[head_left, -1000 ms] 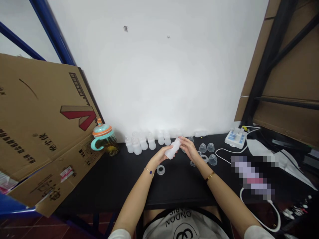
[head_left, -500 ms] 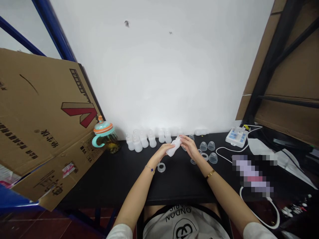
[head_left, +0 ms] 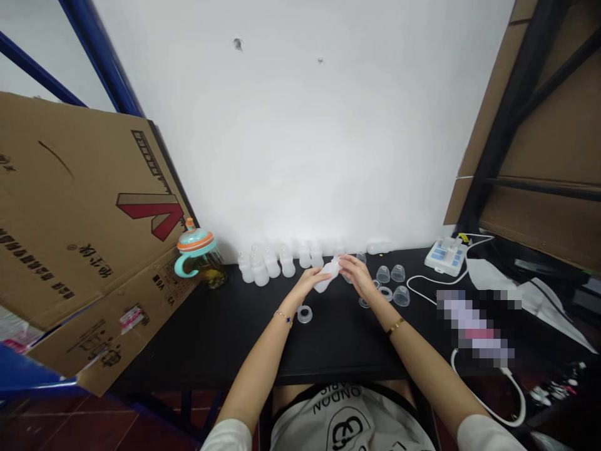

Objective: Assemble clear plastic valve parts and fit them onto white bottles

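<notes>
A white baby bottle (head_left: 325,279) is held tilted above the black table, its top pointing up and to the right. My left hand (head_left: 307,283) is closed around its body. My right hand (head_left: 355,274) has its fingers closed at the bottle's top; the exact part they pinch is partly covered. Below my left hand a clear ring-shaped collar (head_left: 305,314) lies on the table. Beside my right hand are clear domed caps (head_left: 383,274) and another ring (head_left: 385,293). Several white bottles (head_left: 260,272) stand along the wall on the left.
A teal-and-orange lidded jug (head_left: 200,255) stands at the back left beside a large cardboard box (head_left: 94,207). On the right are a white power strip (head_left: 445,257), its cable and a blurred-out pale object (head_left: 472,326). One bottle (head_left: 378,248) lies by the wall.
Both hands keep their hold on the bottle with only a very slight shift. The view has moved a little; nothing else differs visibly.
</notes>
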Action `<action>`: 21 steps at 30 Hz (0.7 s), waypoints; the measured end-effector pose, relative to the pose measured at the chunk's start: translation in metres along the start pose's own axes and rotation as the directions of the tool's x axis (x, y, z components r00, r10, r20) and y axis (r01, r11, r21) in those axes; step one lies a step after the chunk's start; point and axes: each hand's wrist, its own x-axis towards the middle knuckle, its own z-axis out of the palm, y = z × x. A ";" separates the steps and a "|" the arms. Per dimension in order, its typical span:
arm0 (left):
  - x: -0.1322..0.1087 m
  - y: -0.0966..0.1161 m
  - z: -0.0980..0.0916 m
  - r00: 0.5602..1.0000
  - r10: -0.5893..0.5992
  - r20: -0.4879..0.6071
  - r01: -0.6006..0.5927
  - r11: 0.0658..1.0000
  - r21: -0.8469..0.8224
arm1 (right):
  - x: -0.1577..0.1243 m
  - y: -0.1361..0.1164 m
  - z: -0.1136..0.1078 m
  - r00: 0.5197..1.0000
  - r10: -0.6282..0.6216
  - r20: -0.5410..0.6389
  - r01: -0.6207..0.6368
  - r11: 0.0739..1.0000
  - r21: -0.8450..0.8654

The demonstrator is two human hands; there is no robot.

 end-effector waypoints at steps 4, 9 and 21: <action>-0.001 0.002 0.001 0.999 0.036 -0.030 -0.035 0.999 0.036 | 0.000 0.000 0.000 1.000 0.002 -0.006 -0.002 1.000 -0.010; 0.000 0.001 0.002 0.994 0.089 -0.059 -0.083 0.992 0.095 | -0.001 -0.001 0.001 1.000 0.004 -0.016 -0.004 1.000 -0.026; 0.002 -0.007 0.002 0.961 0.241 -0.139 -0.187 0.929 0.319 | -0.001 0.000 -0.001 0.999 0.014 -0.041 -0.016 0.999 -0.045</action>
